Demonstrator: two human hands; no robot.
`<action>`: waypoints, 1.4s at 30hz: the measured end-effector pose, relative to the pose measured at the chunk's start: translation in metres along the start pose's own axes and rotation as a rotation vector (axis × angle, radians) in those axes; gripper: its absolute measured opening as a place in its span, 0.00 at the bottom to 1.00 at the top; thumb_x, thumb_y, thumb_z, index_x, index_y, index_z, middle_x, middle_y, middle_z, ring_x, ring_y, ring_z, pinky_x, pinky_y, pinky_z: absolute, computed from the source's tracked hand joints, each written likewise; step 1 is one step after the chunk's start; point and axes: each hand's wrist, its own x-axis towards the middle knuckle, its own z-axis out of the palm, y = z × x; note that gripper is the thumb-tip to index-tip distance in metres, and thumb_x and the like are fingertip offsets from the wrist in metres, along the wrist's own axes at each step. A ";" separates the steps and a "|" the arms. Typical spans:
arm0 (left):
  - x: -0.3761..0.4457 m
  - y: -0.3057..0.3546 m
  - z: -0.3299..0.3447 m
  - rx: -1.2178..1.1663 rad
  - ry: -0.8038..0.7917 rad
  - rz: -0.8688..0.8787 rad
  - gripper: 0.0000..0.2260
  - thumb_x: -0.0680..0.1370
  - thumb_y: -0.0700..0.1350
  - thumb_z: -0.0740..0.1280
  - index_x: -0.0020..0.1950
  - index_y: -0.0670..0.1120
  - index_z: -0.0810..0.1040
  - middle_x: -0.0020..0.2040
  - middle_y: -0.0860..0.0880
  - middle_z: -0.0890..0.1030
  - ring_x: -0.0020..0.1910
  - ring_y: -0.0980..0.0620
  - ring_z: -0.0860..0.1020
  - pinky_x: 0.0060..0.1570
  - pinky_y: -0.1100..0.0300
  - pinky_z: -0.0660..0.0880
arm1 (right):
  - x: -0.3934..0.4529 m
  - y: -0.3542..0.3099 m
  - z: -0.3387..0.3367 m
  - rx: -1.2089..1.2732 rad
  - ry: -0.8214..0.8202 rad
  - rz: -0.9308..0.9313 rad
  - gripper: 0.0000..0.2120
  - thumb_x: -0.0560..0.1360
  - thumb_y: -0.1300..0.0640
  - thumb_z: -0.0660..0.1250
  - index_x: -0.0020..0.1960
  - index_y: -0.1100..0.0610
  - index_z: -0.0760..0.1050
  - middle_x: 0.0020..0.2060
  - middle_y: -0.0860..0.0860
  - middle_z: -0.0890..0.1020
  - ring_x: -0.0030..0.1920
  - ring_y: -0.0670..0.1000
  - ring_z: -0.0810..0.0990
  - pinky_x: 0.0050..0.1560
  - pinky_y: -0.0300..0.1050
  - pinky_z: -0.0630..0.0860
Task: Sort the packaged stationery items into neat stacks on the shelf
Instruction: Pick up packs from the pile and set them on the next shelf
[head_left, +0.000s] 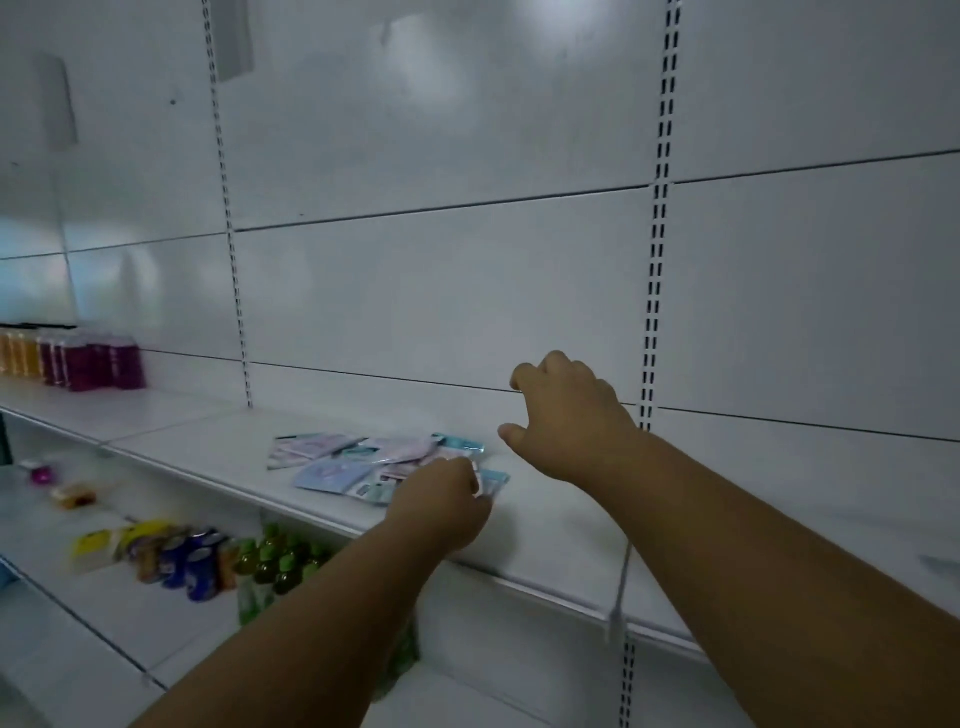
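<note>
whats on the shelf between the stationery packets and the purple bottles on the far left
Nothing: in the head view the white metal shelf is bare between the flat pastel stationery packets and the purple bottles. Only a slotted upright meets the back wall there.

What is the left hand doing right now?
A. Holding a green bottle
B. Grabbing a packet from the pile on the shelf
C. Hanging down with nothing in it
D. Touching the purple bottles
B: the left hand has its fingers curled on a packet at the near edge of the loose pile of packets on the shelf, while the right hand hovers above, holding nothing.
</note>
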 end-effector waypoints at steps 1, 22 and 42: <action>0.006 -0.019 -0.002 0.019 -0.020 0.007 0.12 0.78 0.54 0.63 0.56 0.50 0.79 0.49 0.48 0.83 0.46 0.51 0.79 0.48 0.55 0.78 | 0.010 -0.016 0.009 0.001 -0.010 0.009 0.24 0.72 0.43 0.66 0.64 0.53 0.69 0.58 0.55 0.73 0.56 0.57 0.72 0.54 0.53 0.71; 0.162 -0.145 0.027 -0.055 -0.078 -0.231 0.32 0.64 0.64 0.67 0.62 0.48 0.69 0.57 0.45 0.78 0.55 0.43 0.77 0.47 0.52 0.72 | 0.107 -0.070 0.111 -0.047 -0.100 0.195 0.24 0.71 0.40 0.66 0.63 0.50 0.70 0.57 0.53 0.75 0.55 0.56 0.75 0.53 0.53 0.75; 0.124 -0.214 -0.072 -1.575 0.043 -0.216 0.14 0.72 0.31 0.68 0.52 0.47 0.77 0.46 0.39 0.83 0.34 0.45 0.81 0.27 0.58 0.77 | 0.134 -0.109 0.196 -0.093 -0.598 0.580 0.24 0.64 0.33 0.59 0.46 0.52 0.75 0.38 0.51 0.80 0.43 0.54 0.79 0.47 0.45 0.75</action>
